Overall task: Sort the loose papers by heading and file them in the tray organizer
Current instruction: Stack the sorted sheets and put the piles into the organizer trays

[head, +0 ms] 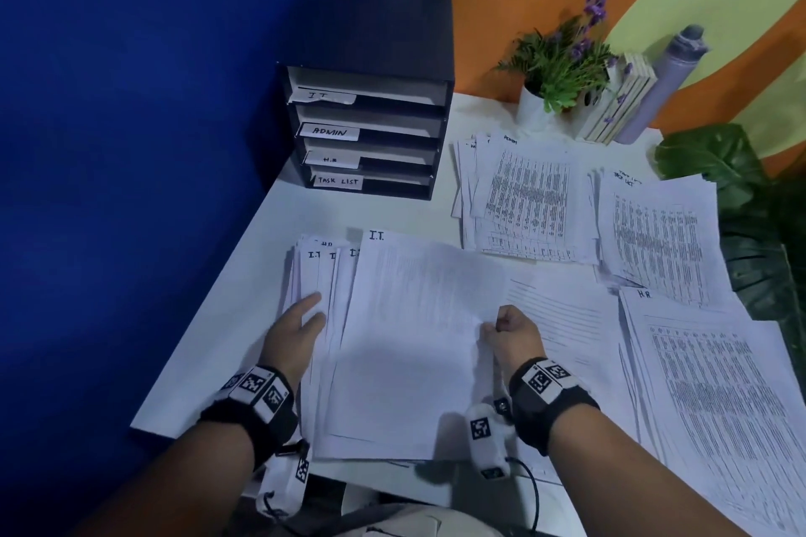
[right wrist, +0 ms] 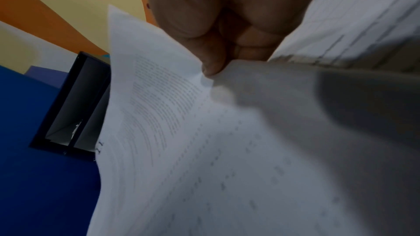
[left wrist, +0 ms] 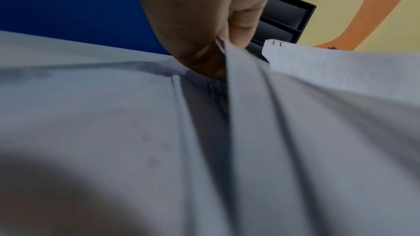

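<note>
The black tray organizer (head: 370, 131) stands at the back left of the white table, its four trays labelled I.T., ADMIN, H.R and TASK LIST. A fanned I.T. pile (head: 322, 275) lies at the front left. My left hand (head: 301, 323) rests flat on it with straight fingers. In the left wrist view, sheet edges rise between the thumb and fingers of that hand (left wrist: 218, 46). My right hand (head: 501, 325) pinches the right edge of the top I.T. sheet (head: 414, 318), which lies across the pile. That pinch (right wrist: 211, 67) shows in the right wrist view too.
Sorted piles lie on the table: ADMIN (head: 523, 196) at the back middle, TASK LIST (head: 658, 231) on the right and H.R (head: 719, 405) at the front right. A lined sheet (head: 567, 318) lies beside my right hand. A potted plant (head: 554, 74), a grey bottle (head: 667, 78) and large leaves (head: 741, 196) crowd the back right.
</note>
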Available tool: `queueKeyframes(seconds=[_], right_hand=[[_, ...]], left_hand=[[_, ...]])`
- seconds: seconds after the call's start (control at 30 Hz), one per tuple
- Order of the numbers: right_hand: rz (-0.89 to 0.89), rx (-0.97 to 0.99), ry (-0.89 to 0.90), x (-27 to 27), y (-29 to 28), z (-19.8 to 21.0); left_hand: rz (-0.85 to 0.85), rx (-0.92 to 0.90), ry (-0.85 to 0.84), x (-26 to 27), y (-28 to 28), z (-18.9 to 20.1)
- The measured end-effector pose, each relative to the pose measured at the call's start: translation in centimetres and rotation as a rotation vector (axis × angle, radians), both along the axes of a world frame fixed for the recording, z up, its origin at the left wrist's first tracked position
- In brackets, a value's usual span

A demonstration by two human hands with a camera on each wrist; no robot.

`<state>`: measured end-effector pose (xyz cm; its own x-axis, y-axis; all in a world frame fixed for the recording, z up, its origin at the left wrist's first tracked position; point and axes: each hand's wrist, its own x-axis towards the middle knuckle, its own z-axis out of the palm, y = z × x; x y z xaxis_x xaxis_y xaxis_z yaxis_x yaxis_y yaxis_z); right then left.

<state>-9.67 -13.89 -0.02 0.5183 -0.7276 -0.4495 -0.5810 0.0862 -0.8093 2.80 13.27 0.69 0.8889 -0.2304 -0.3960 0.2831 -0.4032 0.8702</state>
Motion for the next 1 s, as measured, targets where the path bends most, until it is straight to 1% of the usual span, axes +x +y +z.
queueKeyframes(seconds=[0.07,0.17,0.23,0.37,0.43,0.57,0.7,0.77,0.8,0.9,0.93,1.0], right_hand=[[0.028,0.011,0.003,-0.1,0.1,-0.2],[0.027,0.056,-0.041,-0.4,0.1,-0.2],[0.017,0.075,-0.071,-0.5,0.1,-0.1],[0.003,0.123,-0.121,-0.9,0.1,0.0],[0.026,0.085,-0.102,-1.1,-0.2,-0.1],[0.014,0.074,-0.073,-1.6,-1.0,-0.6],[-0.020,0.037,-0.033,-1.8,-1.5,-1.1],[-0.031,0.021,-0.046,-1.5,-1.4,-1.3],[-0.028,0.020,-0.061,-1.3,-1.1,-1.0],[0.078,-0.034,-0.065,-0.3,-0.3,-0.1],[0.121,-0.034,-0.074,-0.1,-0.2,0.1],[0.140,0.046,-0.131,0.0,-0.3,0.6]], left_hand=[[0.012,-0.022,0.059,-0.3,-0.2,-0.5],[0.069,-0.088,0.179,-0.5,-0.5,-1.3],[0.096,-0.070,0.186,-0.6,-0.7,-1.5],[0.120,0.013,0.087,-0.5,-0.9,-1.2],[0.145,0.034,0.047,-0.4,-0.8,-0.9],[0.132,0.091,-0.019,-0.1,-0.3,-1.1],[0.114,0.024,0.002,-0.4,-0.6,-0.8],[0.073,0.002,-0.002,-1.0,-1.3,0.2],[0.038,0.007,-0.031,-1.4,-1.8,0.8],[-0.092,0.064,-0.170,-2.5,-3.3,2.7],[-0.109,0.052,-0.196,-2.6,-3.7,3.2],[-0.117,-0.063,-0.216,-2.4,-4.5,4.2]])
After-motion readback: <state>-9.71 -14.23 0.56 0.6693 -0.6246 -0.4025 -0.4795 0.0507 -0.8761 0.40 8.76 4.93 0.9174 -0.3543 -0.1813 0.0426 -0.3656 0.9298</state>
